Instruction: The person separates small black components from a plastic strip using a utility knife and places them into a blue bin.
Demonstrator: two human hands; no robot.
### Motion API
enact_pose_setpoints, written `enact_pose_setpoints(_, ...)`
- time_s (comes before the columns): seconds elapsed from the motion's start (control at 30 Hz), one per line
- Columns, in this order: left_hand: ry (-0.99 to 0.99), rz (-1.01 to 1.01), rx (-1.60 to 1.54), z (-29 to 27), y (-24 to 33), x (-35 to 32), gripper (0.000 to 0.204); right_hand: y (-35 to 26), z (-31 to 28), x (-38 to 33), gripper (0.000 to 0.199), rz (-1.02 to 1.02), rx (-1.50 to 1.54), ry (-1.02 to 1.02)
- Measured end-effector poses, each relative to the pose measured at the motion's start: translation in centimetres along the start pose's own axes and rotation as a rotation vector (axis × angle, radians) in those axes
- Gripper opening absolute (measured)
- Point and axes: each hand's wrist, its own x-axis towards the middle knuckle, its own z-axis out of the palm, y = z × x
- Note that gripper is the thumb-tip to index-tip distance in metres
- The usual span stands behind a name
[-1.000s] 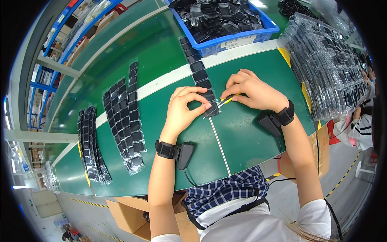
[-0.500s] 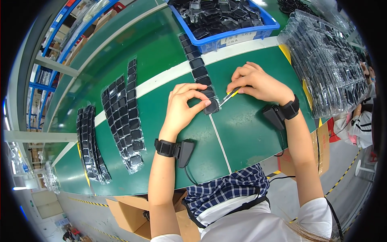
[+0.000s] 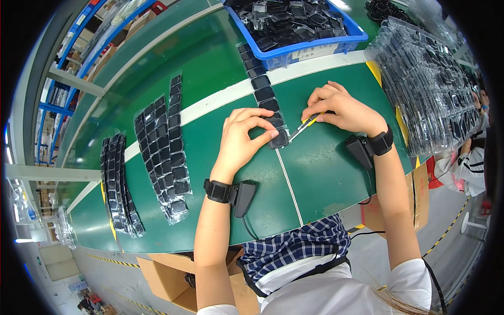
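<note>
A long strip of black square pieces in clear plastic [image 3: 264, 94] runs from beside the blue bin toward me. My left hand [image 3: 241, 135] is closed near its close end, thumb and forefinger pressing on the squares. My right hand [image 3: 344, 111] is closed round a small pair of yellow-handled snips [image 3: 308, 123] with slim metal blades. Their tips point down and left, by the right edge of the last square; whether they touch the plastic I cannot tell. Both wrists wear black straps with a black device.
A blue bin [image 3: 320, 48] piled with black pieces stands at the far side. More strips [image 3: 161, 152] lie to the left, with another bundle [image 3: 118, 184] beyond. Stacked clear plastic sheets [image 3: 425, 89] rise at the right. A white rail [image 3: 215, 102] crosses the green table [image 3: 252, 210].
The snips have moved slightly toward me along the strip's right edge. My left hand keeps its hold; the whole view has shifted a little.
</note>
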Motion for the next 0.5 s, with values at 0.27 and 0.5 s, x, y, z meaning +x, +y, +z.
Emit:
enact_pose_setpoints(0.27, 0.03, -0.035, -0.048, -0.2, 0.2, -0.7, 0.015, 1.4, -1.3, -0.8, 0.029, 0.036, 0.025, -0.062)
enact_pose_setpoints(0.5, 0.024, -0.118, -0.36, -0.1, 1.1, -1.5, 0.01, 1.4, -1.5, -1.0, 0.029, 0.074, 0.02, -0.053)
